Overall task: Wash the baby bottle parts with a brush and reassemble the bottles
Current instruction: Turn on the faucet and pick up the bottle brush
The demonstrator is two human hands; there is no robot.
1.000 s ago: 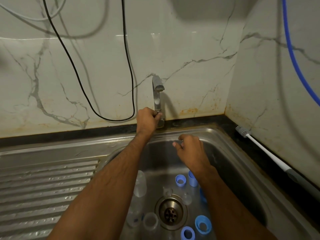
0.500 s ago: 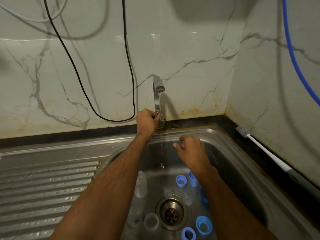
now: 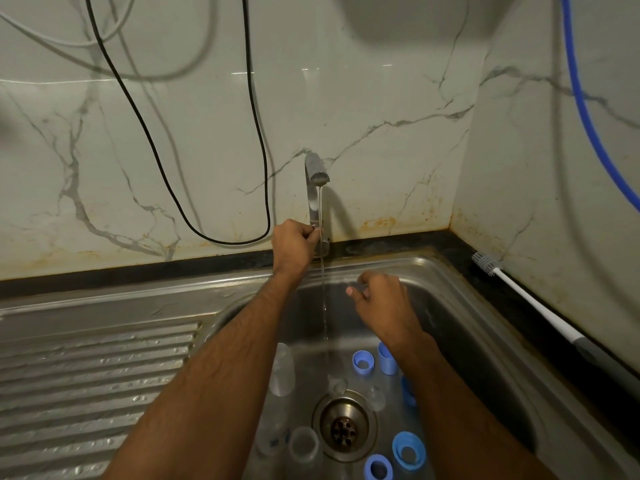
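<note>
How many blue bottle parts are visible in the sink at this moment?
5: one ring and a cap by the right wrist, a piece half hidden under the right forearm, and two rings near the drain. The forearms may hide more.

Left hand (image 3: 293,244) fisted in a tight grip, right hand (image 3: 382,299) loosely curled, palm down.

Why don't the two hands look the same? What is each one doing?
The left hand grips the tap handle up at the sink's back edge; the right hand holds nothing, fingers loosely curled, lower over the sink. The left hand touches the tap; the right touches nothing, beside the water stream. Both reach forward.
</note>
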